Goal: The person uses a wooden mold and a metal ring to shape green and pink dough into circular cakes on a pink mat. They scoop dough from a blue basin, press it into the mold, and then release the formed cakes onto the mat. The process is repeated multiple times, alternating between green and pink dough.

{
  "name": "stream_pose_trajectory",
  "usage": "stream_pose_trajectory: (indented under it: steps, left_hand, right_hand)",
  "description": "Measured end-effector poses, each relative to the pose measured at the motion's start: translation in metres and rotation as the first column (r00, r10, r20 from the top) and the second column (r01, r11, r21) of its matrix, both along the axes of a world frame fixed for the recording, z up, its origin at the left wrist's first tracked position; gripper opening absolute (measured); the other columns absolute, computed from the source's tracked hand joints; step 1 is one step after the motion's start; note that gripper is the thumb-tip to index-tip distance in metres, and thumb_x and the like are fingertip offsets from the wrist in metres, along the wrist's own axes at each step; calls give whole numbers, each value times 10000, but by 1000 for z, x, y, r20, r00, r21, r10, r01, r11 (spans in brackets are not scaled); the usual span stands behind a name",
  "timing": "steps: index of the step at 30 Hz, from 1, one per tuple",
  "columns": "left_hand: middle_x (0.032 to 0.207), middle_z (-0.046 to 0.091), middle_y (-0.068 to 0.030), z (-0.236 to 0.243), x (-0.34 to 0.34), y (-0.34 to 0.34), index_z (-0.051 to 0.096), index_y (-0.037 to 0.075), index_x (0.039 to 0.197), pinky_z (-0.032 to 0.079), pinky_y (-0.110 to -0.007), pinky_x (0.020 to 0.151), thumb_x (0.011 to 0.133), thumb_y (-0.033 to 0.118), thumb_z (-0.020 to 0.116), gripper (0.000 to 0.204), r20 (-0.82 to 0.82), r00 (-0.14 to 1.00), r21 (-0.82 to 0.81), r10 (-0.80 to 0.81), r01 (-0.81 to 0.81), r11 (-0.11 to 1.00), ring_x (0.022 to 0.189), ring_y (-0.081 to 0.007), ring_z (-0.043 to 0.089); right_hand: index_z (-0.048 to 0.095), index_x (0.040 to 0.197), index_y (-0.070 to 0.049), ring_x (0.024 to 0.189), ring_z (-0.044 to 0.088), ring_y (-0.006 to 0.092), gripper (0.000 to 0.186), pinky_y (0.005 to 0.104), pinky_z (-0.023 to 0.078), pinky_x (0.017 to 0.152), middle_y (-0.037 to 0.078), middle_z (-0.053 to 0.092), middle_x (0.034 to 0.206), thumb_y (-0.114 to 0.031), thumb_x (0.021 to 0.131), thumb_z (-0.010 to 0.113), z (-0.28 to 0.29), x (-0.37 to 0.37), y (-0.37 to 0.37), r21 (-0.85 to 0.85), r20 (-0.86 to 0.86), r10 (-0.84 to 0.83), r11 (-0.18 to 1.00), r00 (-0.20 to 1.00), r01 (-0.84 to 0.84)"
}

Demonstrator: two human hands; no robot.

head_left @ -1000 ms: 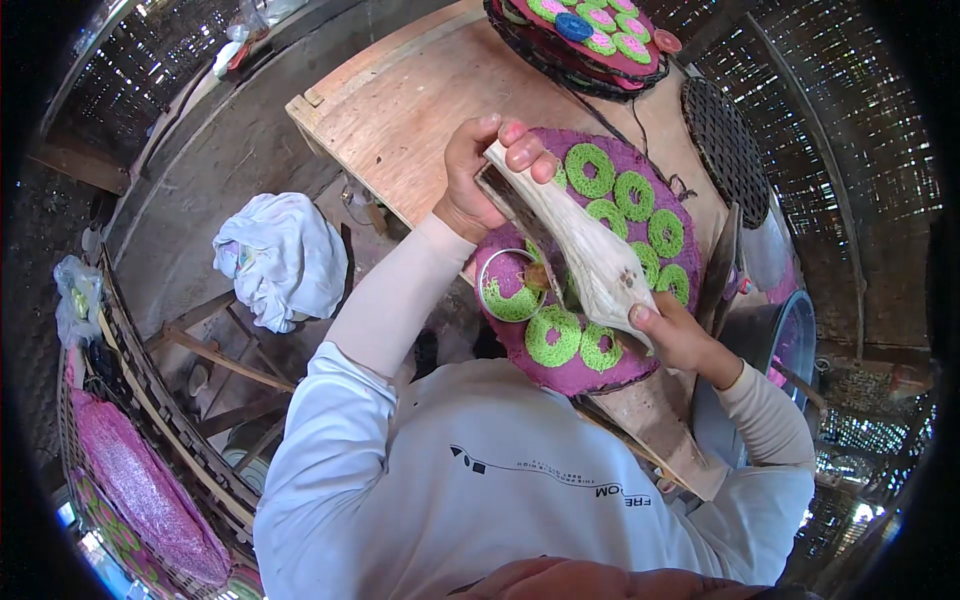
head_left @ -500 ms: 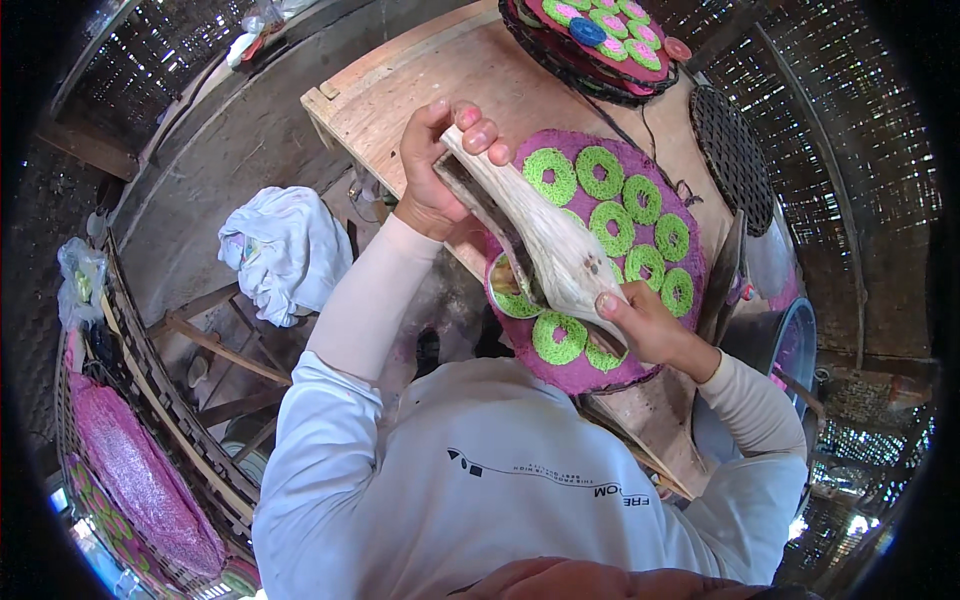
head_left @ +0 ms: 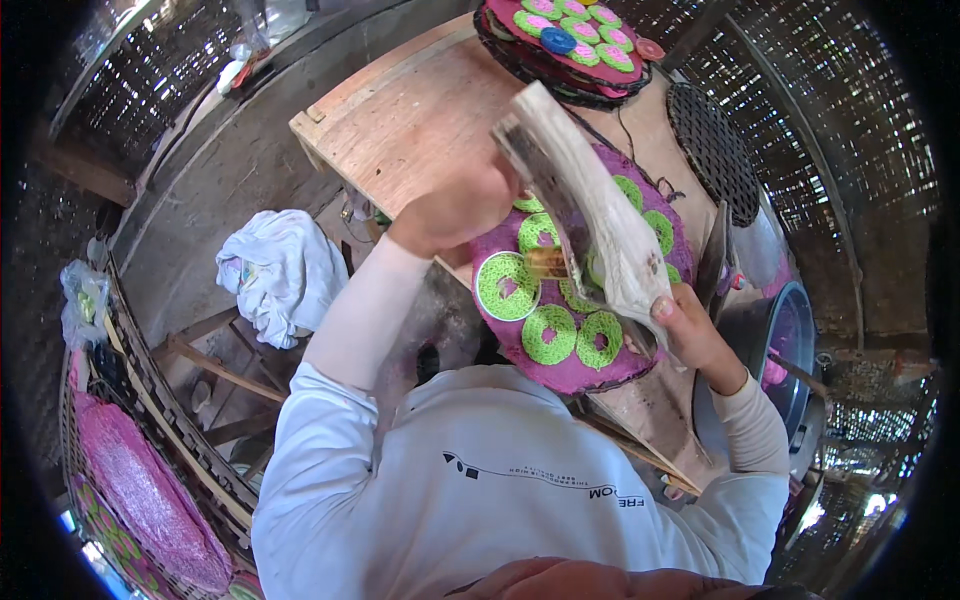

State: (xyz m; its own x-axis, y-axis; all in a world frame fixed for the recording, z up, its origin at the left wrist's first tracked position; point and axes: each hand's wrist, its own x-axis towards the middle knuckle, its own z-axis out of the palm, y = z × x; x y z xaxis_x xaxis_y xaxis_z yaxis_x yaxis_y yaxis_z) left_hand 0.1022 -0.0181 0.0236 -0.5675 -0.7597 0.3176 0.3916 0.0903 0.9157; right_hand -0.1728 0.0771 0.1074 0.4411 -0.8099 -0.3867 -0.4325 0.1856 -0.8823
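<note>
A long, pale wooden press [head_left: 610, 215] with a dark hollowed side slants over the work table. My right hand [head_left: 692, 325] is shut on its lower, wider end, the thumb lying on top. My left hand [head_left: 465, 205] is beside its upper half, smeared by motion; its fingers cannot be made out. Something brass-coloured [head_left: 548, 263] shows at the press's left edge. Beneath lies a round purple mat [head_left: 490, 243] with several green rings of thin strands [head_left: 549, 335]. A thin white hoop surrounds one green ring [head_left: 497, 272] at the mat's left edge. The press hides part of the mat.
The wooden table [head_left: 385, 130] carries stacked round trays [head_left: 490, 50] with green-and-pink rings at the back. A dark woven tray [head_left: 712, 150] and a large metal basin [head_left: 795, 335] are at right. Left are a white cloth bundle [head_left: 285, 265] and a rack with a pink sheet [head_left: 150, 480].
The press has moved right, its upper end swinging up and away. My left hand has come off that end and moved lower. The right hand, still gripping, has shifted right.
</note>
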Motion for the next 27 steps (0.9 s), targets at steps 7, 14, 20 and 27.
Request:
stream_pose_trajectory:
  steps: [7,14,20,27]
  left_hand:
    - [983,621,-159,26,-25,31,568,-15,1040,455,-332,797,624,232,743,514,168,871,-451,462,-349,821,904,-218,606]
    - [844,641,-67,24,29,20,613,-11,896,479,-263,673,640,40,693,272,228,676,-173,700,-680,713,749,-134,601]
    - [681,580,-22,-5,68,6,617,-4,786,396,-228,506,642,7,619,145,254,513,52,820,-854,518,569,-99,516]
    - [609,557,-19,-39,96,-14,600,5,693,365,-235,456,679,75,650,88,335,440,90,833,-895,436,506,-89,494]
  right_hand:
    - [594,949,33,819,582,161,390,287,444,747,95,617,914,-327,887,458,1,36,-3,305,328,-336,922,883,238]
    - [575,1061,-44,1075,480,297,351,433,336,947,140,536,1086,-179,740,612,-91,51,4,-738,-407,-145,634,902,-231]
    - [598,1032,-86,1139,425,275,350,508,273,973,92,470,1199,-166,695,653,-102,56,20,-741,-559,-204,558,804,-373]
    - [515,1157,-106,1174,396,275,542,508,227,1006,76,462,1219,-251,666,693,-81,59,10,-707,-563,-100,571,820,-417]
